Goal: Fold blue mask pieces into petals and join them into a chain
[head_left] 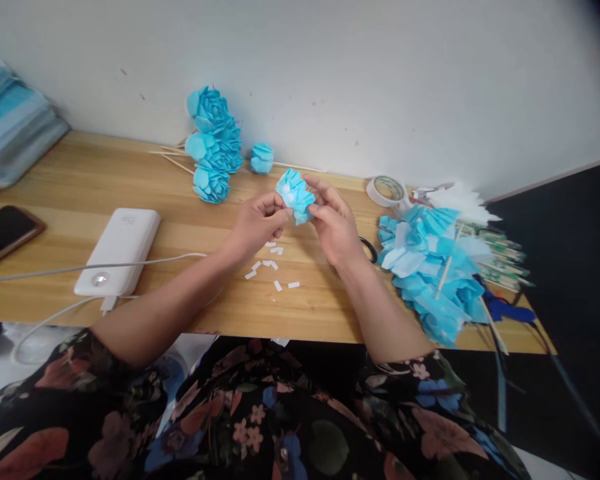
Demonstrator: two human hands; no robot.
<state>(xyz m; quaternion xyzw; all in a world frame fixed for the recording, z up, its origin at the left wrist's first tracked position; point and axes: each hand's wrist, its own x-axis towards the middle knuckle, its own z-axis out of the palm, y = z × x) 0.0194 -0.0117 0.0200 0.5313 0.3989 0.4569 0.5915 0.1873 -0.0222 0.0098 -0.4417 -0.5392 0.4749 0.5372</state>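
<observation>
Between my two hands, over the middle of the table, is a pleated piece of blue paper [294, 193] with a pale patch on its face. My left hand [266, 220] pinches its lower left edge between thumb and fingers. Its right edge is gripped by my right hand [334, 217], thumb in front and fingers curled behind. Small white strips [267, 265] lie scattered on the wood below my hands. Beyond, several finished blue paper flowers [213, 147] on thin sticks lie by the wall, with one smaller blue bud [262, 159] beside them.
On the right are a roll of tape [386, 192], a heap of blue paper petals [430, 267] and a blue-handled tool [507, 310]. Leftward lie a white power bank [120, 250] with cables, a phone [7, 233] and packed blue sheets [15, 127]. A wall [330, 87] borders the table's back.
</observation>
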